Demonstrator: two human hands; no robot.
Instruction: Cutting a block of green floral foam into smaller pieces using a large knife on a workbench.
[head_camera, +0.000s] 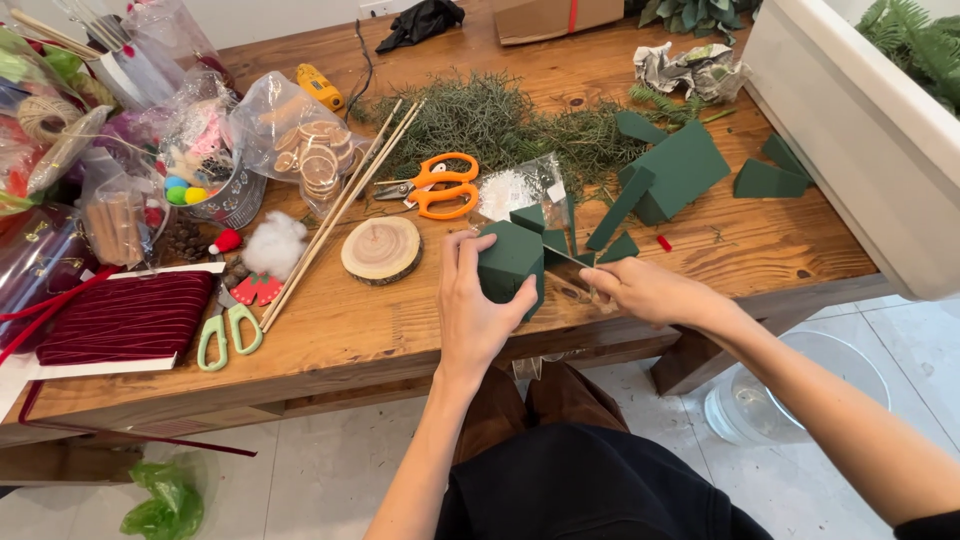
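Two hands at the near edge of a wooden table (400, 330). Left hand (478, 310): fingers curled around a dark green foam block (508, 262), holding it on the tabletop. Right hand (650, 292): closed on the handle of a knife (566, 258), blade laid against the block's right side. Small foam offcuts (620, 247) just behind; larger foam pieces (680, 170) farther back. Orange scissors (435, 186), wood slice (381, 249), bamboo sticks (340, 215), green sprigs (500, 120) and red ribbon card (125, 318) to the left.
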